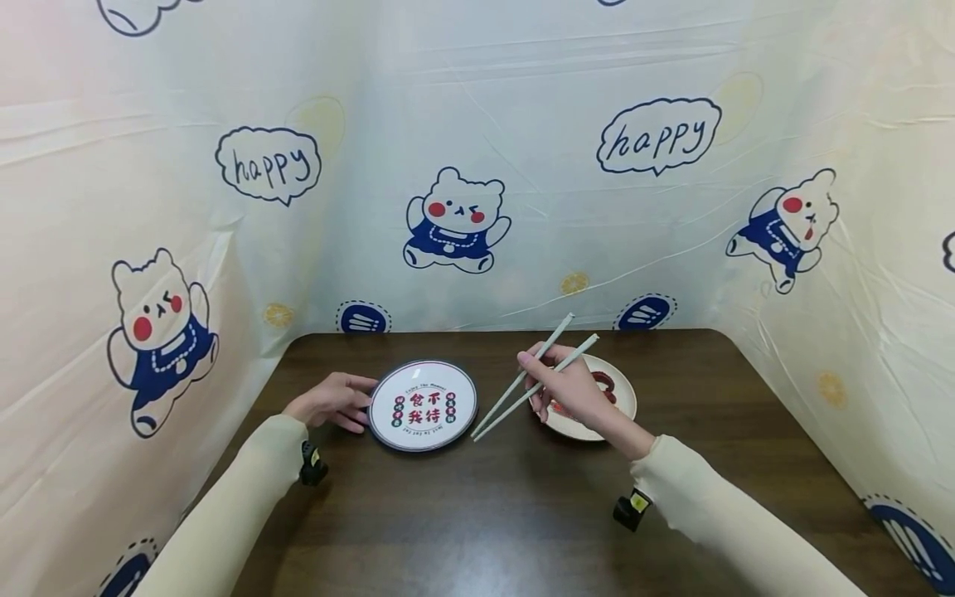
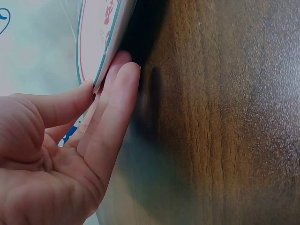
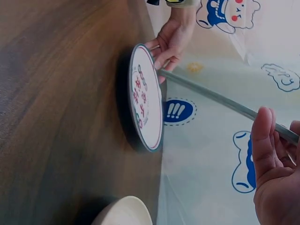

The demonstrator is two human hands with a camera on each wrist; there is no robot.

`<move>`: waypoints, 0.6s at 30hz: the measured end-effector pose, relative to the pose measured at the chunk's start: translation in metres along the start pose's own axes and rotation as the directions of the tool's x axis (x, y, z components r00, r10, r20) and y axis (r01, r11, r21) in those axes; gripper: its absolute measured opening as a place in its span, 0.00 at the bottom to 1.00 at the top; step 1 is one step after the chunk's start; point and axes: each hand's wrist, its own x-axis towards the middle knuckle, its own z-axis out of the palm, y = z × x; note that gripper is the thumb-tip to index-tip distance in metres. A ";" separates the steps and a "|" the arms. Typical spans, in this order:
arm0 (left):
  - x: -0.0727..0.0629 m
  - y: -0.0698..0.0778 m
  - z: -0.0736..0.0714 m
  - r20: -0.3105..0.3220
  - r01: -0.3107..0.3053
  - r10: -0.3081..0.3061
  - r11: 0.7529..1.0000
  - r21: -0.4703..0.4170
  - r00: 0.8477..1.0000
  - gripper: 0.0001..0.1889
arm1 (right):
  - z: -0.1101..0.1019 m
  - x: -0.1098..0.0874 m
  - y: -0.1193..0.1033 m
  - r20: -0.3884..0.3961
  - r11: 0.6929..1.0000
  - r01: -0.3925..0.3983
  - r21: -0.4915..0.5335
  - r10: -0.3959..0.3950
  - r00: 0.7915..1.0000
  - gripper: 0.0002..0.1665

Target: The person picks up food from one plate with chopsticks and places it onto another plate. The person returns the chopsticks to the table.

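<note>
At the rim of a round white plate (image 1: pixel 422 371) with a dark edge and printed characters, my left hand (image 1: pixel 336 401) pinches the left side. In the left wrist view, its thumb lies on the rim of the plate (image 2: pixel 93 42), its fingers (image 2: pixel 123 93) underneath. My right hand (image 1: pixel 570 388) holds a pair of pale green chopsticks (image 1: pixel 509 392), tips pointing down and left beside that plate. Below the right hand is a cream plate (image 1: pixel 625 410) bearing dark red curled pieces (image 1: pixel 606 383), partly hidden by the hand. Nothing shows between the chopstick tips.
Both plates are on a brown wooden table (image 1: pixel 448 531). A pale curtain (image 1: pixel 522 124) with cartoon bears surrounds its back and sides. A small black device sits on each wrist, the right one (image 1: pixel 630 510) by the sleeve cuff.
</note>
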 end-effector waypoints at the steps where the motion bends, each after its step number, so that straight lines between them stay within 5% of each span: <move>1: 0.000 0.000 0.000 0.001 -0.002 0.002 1.000 -0.001 1.000 0.32 | -0.001 0.001 -0.001 -0.004 1.000 0.000 0.018 0.000 1.000 0.16; 12: -0.001 0.000 0.001 0.013 -0.015 0.015 1.000 0.004 1.000 0.30 | -0.011 0.011 0.000 -0.105 0.998 0.011 0.064 -0.004 0.994 0.08; 18: -0.002 0.000 0.002 0.003 -0.018 0.018 1.000 0.008 1.000 0.30 | -0.015 0.015 0.000 -0.146 0.997 0.009 0.075 0.002 0.989 0.12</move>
